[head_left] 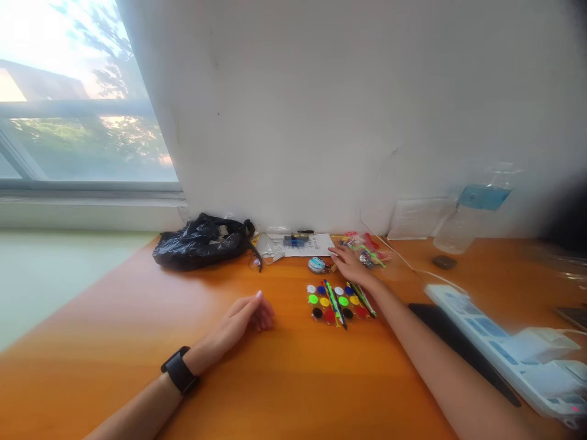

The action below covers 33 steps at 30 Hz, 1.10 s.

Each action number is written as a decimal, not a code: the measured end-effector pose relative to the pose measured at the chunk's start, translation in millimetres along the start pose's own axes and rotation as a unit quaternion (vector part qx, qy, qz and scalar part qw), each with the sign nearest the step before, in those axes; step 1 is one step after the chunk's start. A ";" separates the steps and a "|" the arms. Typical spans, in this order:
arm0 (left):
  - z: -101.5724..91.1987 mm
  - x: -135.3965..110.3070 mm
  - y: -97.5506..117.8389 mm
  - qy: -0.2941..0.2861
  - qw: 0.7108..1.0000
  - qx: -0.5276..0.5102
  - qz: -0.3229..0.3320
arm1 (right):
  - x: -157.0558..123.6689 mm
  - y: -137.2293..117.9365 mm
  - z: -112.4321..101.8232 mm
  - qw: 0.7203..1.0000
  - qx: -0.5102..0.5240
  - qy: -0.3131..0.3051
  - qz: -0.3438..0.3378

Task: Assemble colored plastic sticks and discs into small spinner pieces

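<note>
My left hand [245, 321] rests on the orange table [137, 324] with its fingers loosely curled and nothing in it; a black watch sits on its wrist. My right hand [351, 264] reaches forward with fingers stretched out, close to a small round blue-and-white object [316, 264] and a clear bag of coloured parts [367, 249]. Just in front of the right forearm lie several coloured discs [332, 300] in rows and several thin coloured sticks [335, 303] across them.
A crumpled black plastic bag [199, 241] lies at the back left by the wall. A printed sheet [305, 244] lies behind the discs. At right are a white power strip [504, 342], a black pad [435, 321] and a water bottle [472, 217].
</note>
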<state>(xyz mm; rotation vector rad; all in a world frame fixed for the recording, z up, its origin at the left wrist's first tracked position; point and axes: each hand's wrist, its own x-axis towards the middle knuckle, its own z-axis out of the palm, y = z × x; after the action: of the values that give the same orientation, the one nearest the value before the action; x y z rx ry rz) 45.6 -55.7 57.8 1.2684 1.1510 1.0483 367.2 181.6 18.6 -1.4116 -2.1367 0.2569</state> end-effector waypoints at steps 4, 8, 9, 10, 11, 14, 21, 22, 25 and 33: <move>-0.9 0.8 -2.3 0.004 1.000 -0.004 -0.005 | -2.3 -0.5 1.9 1.000 -0.014 -0.017 0.014; 0.2 0.2 -1.5 0.002 1.000 -0.005 -0.008 | -6.8 -5.0 0.0 0.999 -0.028 -0.029 0.017; 0.9 -0.2 -0.6 0.003 1.000 -0.005 -0.006 | -7.7 -6.4 -1.0 0.999 -0.031 -0.032 0.016; 1.5 -0.6 0.3 0.003 1.000 -0.004 -0.004 | -8.5 -7.8 -2.0 0.999 -0.035 -0.035 0.014; 2.1 -1.0 1.3 0.003 1.000 -0.003 -0.001 | -9.2 -9.2 -3.0 0.998 -0.039 -0.038 0.012; 2.9 -1.9 3.2 0.001 1.000 0.003 0.001 | -10.8 -12.7 -4.2 0.998 -0.052 -0.045 0.001; -0.3 0.6 -2.1 -0.005 1.000 0.001 -0.003 | -14.1 -17.0 -1.1 0.995 -0.077 -0.068 -0.019; -1.1 1.4 -3.8 -0.006 1.000 0.003 -0.003 | -14.1 -17.6 -1.7 0.994 -0.079 -0.069 -0.022; -3.2 3.9 -8.1 -0.008 1.000 0.004 -0.004 | -13.1 -20.4 -6.0 0.994 -0.084 -0.064 -0.037; -2.4 2.3 -3.9 -0.010 1.000 0.007 -0.002 | -9.9 -29.9 -8.9 0.990 -0.073 -0.072 -0.093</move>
<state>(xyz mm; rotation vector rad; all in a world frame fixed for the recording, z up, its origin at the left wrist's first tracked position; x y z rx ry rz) 43.4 -53.3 53.8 1.2847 1.1474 1.0227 351.4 158.7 35.8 -1.2942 -2.4323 0.1357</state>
